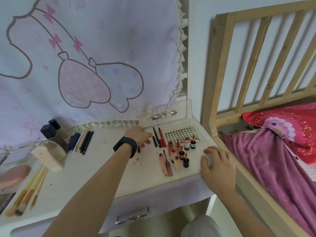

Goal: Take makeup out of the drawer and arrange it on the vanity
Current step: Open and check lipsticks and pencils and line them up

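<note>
I counted eight small round tint bottles [177,164], two long pink gloss tubes [168,166] and one clear plastic tray of false lashes [181,134]. There were also three yellow-handled makeup brushes [29,194] and two dark-capped glass bottles [50,134].

The hanging cloth [102,48] was pale lilac, printed with dark-outlined cartoon shapes filled in pink and blue, and with bright pink bows. The counter [102,177] was white, smeared here and there with red. The small bottles [181,154] ran red, peach and black; the pencils [161,136] by them were black and red. The brushes [34,183] had yellow handles. The wristband [125,147] was black. The pillow [290,122] was red with pale speckles, the blanket [273,168] magenta, the bed rail [219,57] pale wood.
</note>
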